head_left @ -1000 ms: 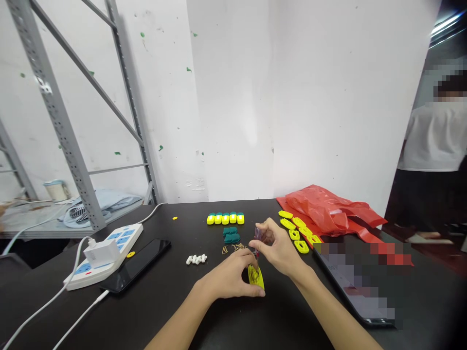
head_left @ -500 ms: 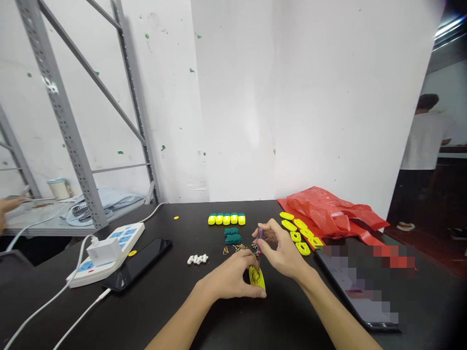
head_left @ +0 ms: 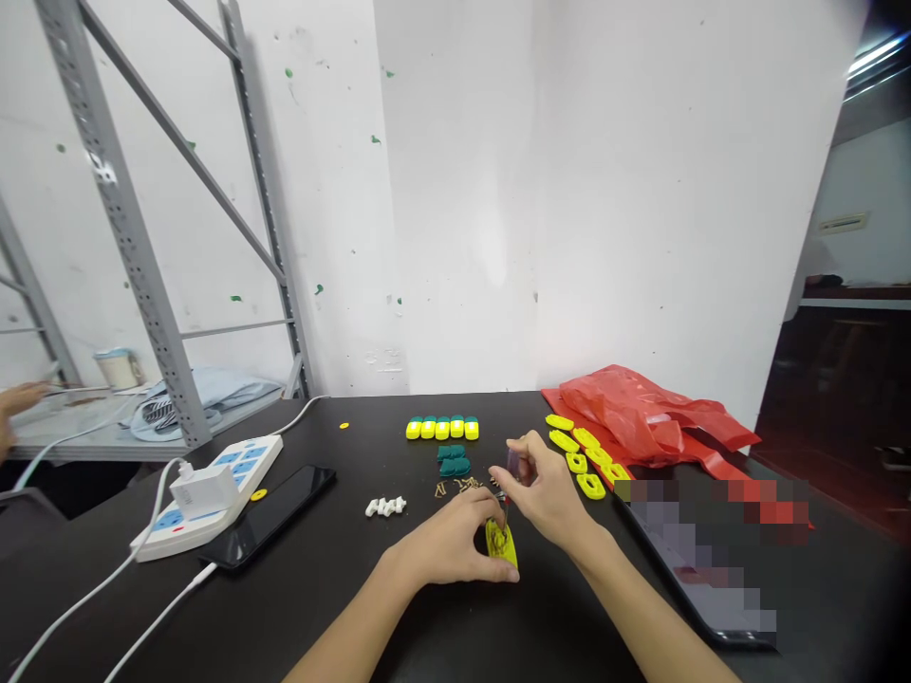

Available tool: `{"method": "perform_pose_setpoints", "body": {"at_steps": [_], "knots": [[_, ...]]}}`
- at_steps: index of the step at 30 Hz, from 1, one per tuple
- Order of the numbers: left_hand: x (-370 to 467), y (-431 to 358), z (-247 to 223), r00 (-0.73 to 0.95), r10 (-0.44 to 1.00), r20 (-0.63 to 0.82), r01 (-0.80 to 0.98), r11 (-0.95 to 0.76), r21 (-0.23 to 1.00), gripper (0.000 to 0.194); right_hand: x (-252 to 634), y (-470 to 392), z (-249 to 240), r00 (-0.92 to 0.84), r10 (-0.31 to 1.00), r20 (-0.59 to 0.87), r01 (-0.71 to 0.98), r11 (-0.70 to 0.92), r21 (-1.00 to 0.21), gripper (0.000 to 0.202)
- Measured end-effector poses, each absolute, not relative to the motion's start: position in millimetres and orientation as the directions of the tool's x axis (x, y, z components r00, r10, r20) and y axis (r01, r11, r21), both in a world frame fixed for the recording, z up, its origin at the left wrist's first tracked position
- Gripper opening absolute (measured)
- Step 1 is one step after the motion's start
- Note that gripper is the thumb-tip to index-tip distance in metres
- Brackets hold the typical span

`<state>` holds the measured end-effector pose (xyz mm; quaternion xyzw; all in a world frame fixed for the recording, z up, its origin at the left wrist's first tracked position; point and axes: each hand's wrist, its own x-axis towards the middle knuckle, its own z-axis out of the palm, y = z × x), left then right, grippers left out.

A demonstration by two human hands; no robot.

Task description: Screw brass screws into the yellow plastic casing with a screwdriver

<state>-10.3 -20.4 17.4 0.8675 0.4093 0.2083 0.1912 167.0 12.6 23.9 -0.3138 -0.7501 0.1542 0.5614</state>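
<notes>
My left hand (head_left: 455, 539) grips a yellow shell (head_left: 502, 545) between thumb and fingers on the dark table. In my right hand (head_left: 545, 484) is a screwdriver (head_left: 513, 463), held upright with its tip down in the shell. Small brass-coloured screws (head_left: 468, 485) lie just beyond my left hand, partly hidden by it. Behind them are dark green pieces (head_left: 455, 466), and farther back a row of several yellow-and-green pieces (head_left: 442, 428). White parts (head_left: 385, 507) lie left of the screws. Several yellow rings and shells (head_left: 590, 486) lie to the right of my right hand.
A red plastic bag (head_left: 641, 417) lies at the back right, near a partly pixelated device (head_left: 697, 569). On the left are a power strip (head_left: 242, 465) with a charger, a black phone (head_left: 274, 517) and white cables. Another person's hand (head_left: 21, 398) shows at far left.
My right hand has turned slightly around the screwdriver, its fingers now covering more of the handle. My left hand and the shell stay put. The person at the far right has mostly gone from view.
</notes>
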Motion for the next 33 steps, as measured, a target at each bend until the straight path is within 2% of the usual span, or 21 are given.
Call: {"method": "perform_pose_setpoints", "body": {"at_steps": [3,6,9,12,16,23,29,33], "knots": [[-10,-21,19,0.574,0.794,0.200,0.634,-0.586,0.505,0.047,164,11,23,-0.150,0.607,0.780,0.333,0.774,-0.538,0.017],[-9,-22,21,0.570,0.799,0.189,0.638,-0.576,0.510,0.047,164,7,26,-0.180,0.604,0.776,0.271,0.789,-0.551,0.017],[-9,-23,21,0.567,0.803,0.183,0.642,-0.570,0.513,0.049,168,5,30,-0.258,0.643,0.721,0.128,0.763,-0.634,0.015],[-9,-22,21,0.574,0.796,0.194,0.636,-0.582,0.507,0.049,174,4,33,-0.354,0.692,0.629,-0.003,0.672,-0.741,0.013],[-10,-22,20,0.575,0.793,0.202,0.635,-0.588,0.501,0.048,177,6,35,-0.374,0.727,0.576,-0.052,0.603,-0.796,0.016],[-10,-21,18,0.579,0.792,0.193,0.629,-0.585,0.513,0.048,172,8,34,-0.252,0.759,0.600,0.102,0.638,-0.763,0.029],[-10,-21,19,0.572,0.798,0.187,0.632,-0.575,0.520,0.048,167,11,25,-0.163,0.648,0.744,0.302,0.750,-0.588,0.028],[-9,-22,20,0.567,0.802,0.186,0.637,-0.571,0.519,0.048,164,11,22,-0.108,0.577,0.809,0.420,0.765,-0.489,0.023]]}}
